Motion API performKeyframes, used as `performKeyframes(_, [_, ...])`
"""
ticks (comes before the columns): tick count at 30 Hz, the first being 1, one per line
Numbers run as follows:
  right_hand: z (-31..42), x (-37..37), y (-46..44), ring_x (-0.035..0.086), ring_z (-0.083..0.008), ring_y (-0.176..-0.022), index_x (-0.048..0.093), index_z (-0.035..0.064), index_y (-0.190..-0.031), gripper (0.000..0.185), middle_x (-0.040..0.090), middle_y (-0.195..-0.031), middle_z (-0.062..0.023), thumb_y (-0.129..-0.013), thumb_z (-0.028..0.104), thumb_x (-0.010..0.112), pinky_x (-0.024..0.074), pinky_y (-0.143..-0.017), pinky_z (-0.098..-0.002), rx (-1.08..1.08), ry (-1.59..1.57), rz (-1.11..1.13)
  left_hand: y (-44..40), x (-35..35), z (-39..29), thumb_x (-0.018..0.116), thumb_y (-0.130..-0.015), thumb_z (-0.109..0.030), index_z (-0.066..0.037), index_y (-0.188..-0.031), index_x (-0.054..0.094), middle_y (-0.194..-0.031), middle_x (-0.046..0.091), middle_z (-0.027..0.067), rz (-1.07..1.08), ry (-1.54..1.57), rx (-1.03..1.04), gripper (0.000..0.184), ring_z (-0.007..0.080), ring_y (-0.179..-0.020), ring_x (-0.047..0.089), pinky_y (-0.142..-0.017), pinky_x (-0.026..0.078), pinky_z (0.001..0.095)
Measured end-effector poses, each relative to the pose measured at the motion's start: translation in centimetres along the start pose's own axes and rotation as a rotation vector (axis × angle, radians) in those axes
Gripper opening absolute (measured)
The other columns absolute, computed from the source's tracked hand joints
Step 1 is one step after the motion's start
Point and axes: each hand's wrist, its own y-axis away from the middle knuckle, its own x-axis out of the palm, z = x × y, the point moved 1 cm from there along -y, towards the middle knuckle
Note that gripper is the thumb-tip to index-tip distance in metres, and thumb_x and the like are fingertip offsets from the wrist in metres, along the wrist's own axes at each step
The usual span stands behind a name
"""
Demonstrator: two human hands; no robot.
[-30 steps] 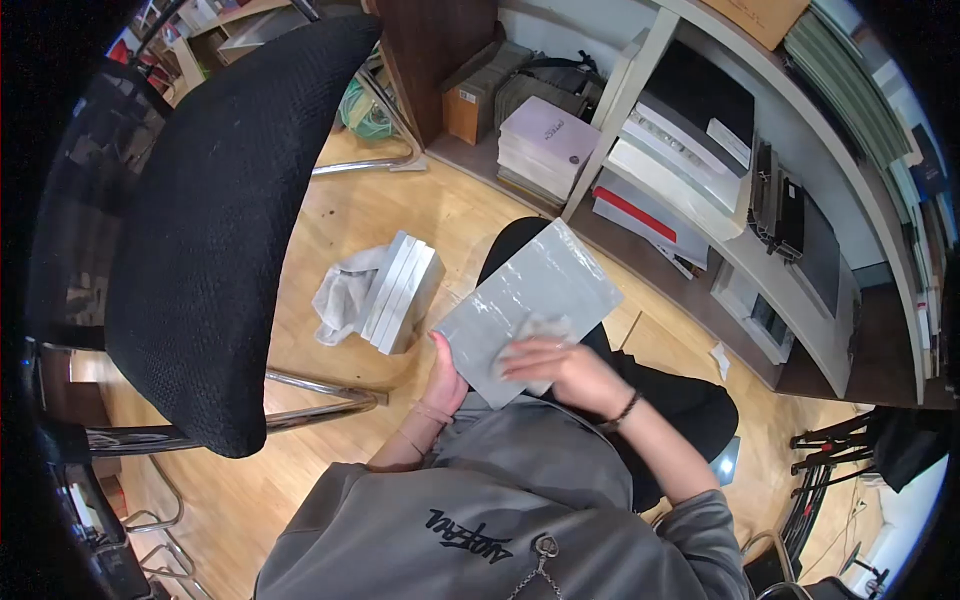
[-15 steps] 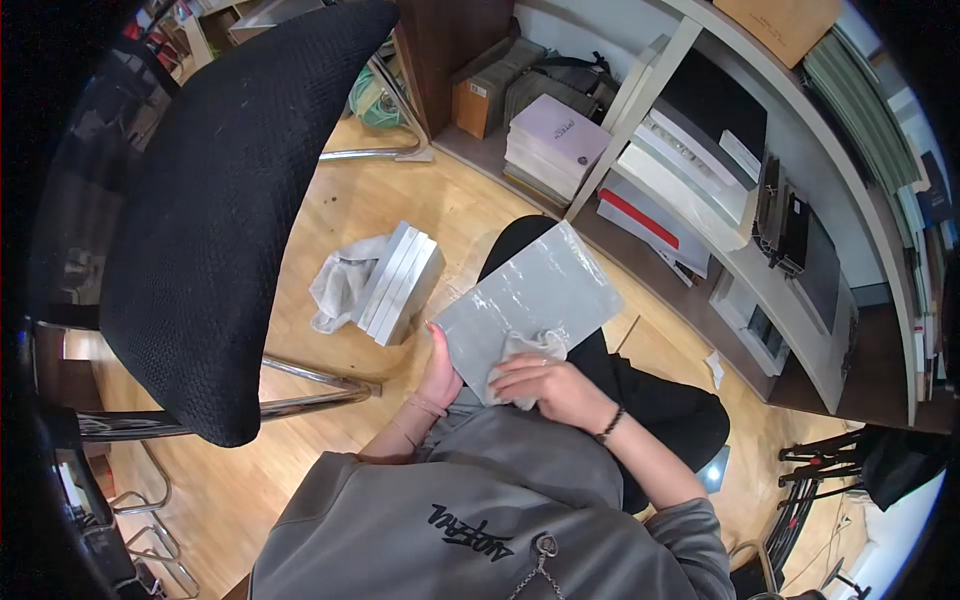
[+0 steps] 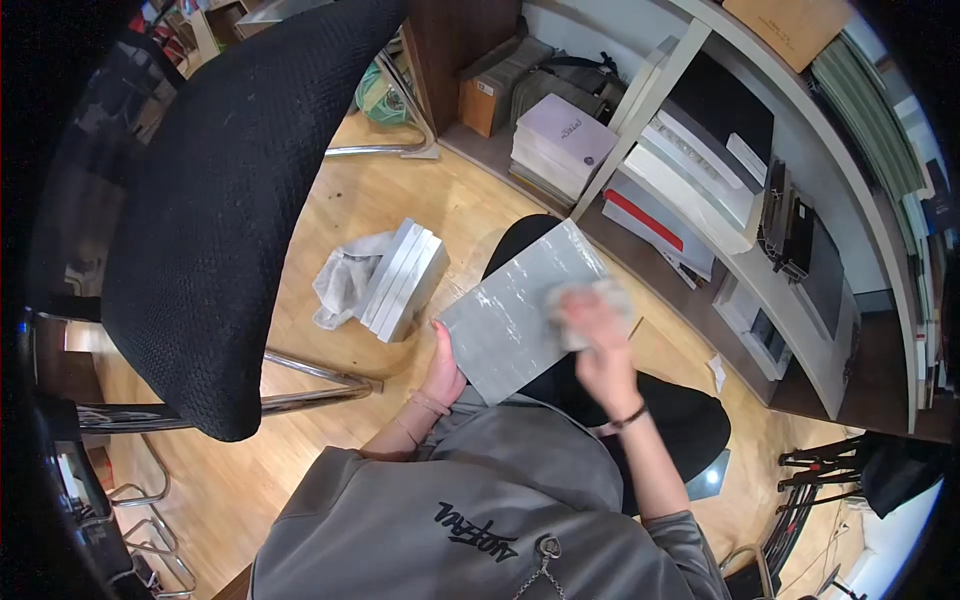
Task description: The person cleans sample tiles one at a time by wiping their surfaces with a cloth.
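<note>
A flat grey rectangular board (image 3: 505,325) with a glossy, streaked face lies tilted across my lap. My left hand (image 3: 443,370) grips its left corner, thumb along the edge and the other fingers hidden underneath. Over the board's right side, my right hand (image 3: 597,340) presses a pale grey cloth (image 3: 615,300) at the edge; hand and cloth are blurred by motion. On the floor to the left stands a small stack of white-and-grey slabs (image 3: 404,280), and a second crumpled light cloth (image 3: 347,282) lies against it.
A black chair seat (image 3: 215,210) with chrome legs looms at the left. Low curved shelves (image 3: 650,110) at the upper right hold books, boxes and folders. Folded black gear (image 3: 890,470) is at the lower right. A paper scrap (image 3: 716,373) lies on the wooden floor.
My right hand has swept the cloth from the board's near lower edge up and to the right, to its right side. My left hand keeps its hold on the corner.
</note>
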Motion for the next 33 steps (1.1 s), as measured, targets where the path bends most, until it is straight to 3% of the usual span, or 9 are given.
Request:
performKeyframes(3, [3.5, 3.8, 0.1, 0.04, -0.0256, -0.132, 0.064, 0.017, -0.114, 0.055, 0.053, -0.134, -0.0026, -0.066, -0.008, 0.054, 0.0306, -0.11, -0.0439, -0.39, -0.021, 0.389, -0.1, 0.2, 0.0, 0.023, -0.093, -0.063, -0.003, -0.142, 0.029, -0.143, 0.039, 0.0108, 0.044, -0.02, 0.023, 0.078, 0.0225, -0.131, 0.037, -0.109, 0.03, 0.0372])
performKeyframes(11, [-2.1, 2.5, -5.0, 0.044, -0.0271, -0.129, 0.067, 0.018, -0.108, 0.048, 0.057, -0.129, -0.0017, -0.069, -0.006, 0.054, 0.0324, -0.109, -0.0442, -0.336, 0.176, 0.105, 0.0, 0.5, 0.0, 0.023, -0.093, -0.063, -0.006, -0.143, 0.027, -0.144, 0.037, 0.0094, 0.042, -0.099, 0.047, 0.077, 0.0233, -0.132, 0.036, -0.11, 0.029, 0.0395])
performKeyframes(13, [-3.4, 1.9, -6.4, 0.045, -0.0309, -0.127, 0.068, 0.0151, -0.105, 0.045, 0.059, -0.126, -0.0033, -0.068, -0.008, 0.054, 0.0357, -0.106, -0.0446, -0.078, 0.181, -0.082, -0.2, 0.4, 0.2, 0.023, -0.093, -0.064, -0.007, -0.144, 0.026, -0.145, 0.036, 0.0091, 0.05, -0.13, 0.046, 0.077, 0.0236, -0.132, 0.036, -0.11, 0.029, 0.0406])
performKeyframes(17, [-3.0, 3.3, -7.0, 0.045, -0.0312, -0.126, 0.066, 0.008, -0.107, 0.045, 0.055, -0.131, -0.007, -0.067, -0.008, 0.055, 0.0349, -0.106, -0.0454, 0.025, 0.256, -0.198, 0.1, -0.2, 0.4, 0.024, -0.093, -0.063, -0.007, -0.143, 0.027, -0.144, 0.037, 0.0088, 0.044, -0.09, 0.016, 0.076, 0.0233, -0.132, 0.036, -0.11, 0.029, 0.0402])
performKeyframes(24, [3.7, 5.7, -0.8, 0.049, -0.0312, -0.121, 0.064, 0.0074, -0.109, 0.044, 0.058, -0.124, -0.0116, -0.067, -0.004, 0.055, 0.0382, -0.104, -0.0418, -0.374, -0.14, 0.212, 0.9, 1.2, -0.3, 0.027, -0.094, -0.061, -0.006, -0.14, 0.033, -0.139, 0.043, 0.0091, 0.015, -0.135, 0.047, 0.073, 0.0222, -0.128, 0.041, -0.106, 0.033, 0.0394])
performKeyframes(27, [2.5, 1.4, -0.4, 0.051, -0.0296, -0.12, 0.063, 0.0061, -0.109, 0.045, 0.058, -0.123, -0.0117, -0.068, -0.008, 0.052, 0.0388, -0.103, -0.0392, -0.005, -0.388, 0.205, 1.1, 1.0, 0.0, 0.039, -0.095, -0.054, -0.004, -0.138, 0.037, -0.135, 0.046, 0.0098, 0.082, -0.01, 0.124, 0.065, 0.0221, -0.124, 0.045, -0.103, 0.036, 0.0391])
performKeyframes(29, [-0.2, -1.3, 1.3, 0.051, -0.0303, -0.12, 0.062, 0.0027, -0.112, 0.054, 0.057, -0.126, -0.0121, -0.064, -0.015, 0.044, 0.0394, -0.103, -0.0384, 0.182, -0.049, -0.002, 1.1, 1.1, 0.1, 0.047, -0.095, -0.045, -0.003, -0.136, 0.039, -0.134, 0.047, 0.0095, -0.015, -0.209, 0.191, 0.059, 0.0212, -0.122, 0.046, -0.102, 0.037, 0.038])
performKeyframes(31, [-3.1, -3.3, 4.9, 0.054, -0.0299, -0.117, 0.061, 0.0013, -0.112, 0.042, 0.06, -0.119, -0.0153, -0.074, -0.011, 0.049, 0.0399, -0.102, -0.0363, 0.43, 0.004, -0.263, 1.1, 1.8, 0.2, 0.052, -0.095, -0.041, -0.003, -0.135, 0.04, -0.133, 0.048, 0.0094, -0.041, -0.301, 0.23, 0.056, 0.0208, -0.121, 0.047, -0.102, 0.038, 0.0374])
performKeyframes(33, [-4.4, -5.4, 8.5, 0.058, -0.0242, -0.11, 0.062, 0.0006, -0.111, 0.028, 0.063, -0.112, -0.0164, -0.083, 0.001, 0.057, 0.0432, -0.096, -0.0317, 0.828, -0.338, -0.315, 1.9, 3.5, -0.5, 0.057, -0.093, -0.032, -0.002, -0.133, 0.042, -0.131, 0.05, 0.0085, -0.05, -0.087, 0.176, 0.052, 0.0195, -0.118, 0.049, -0.099, 0.039, 0.036])
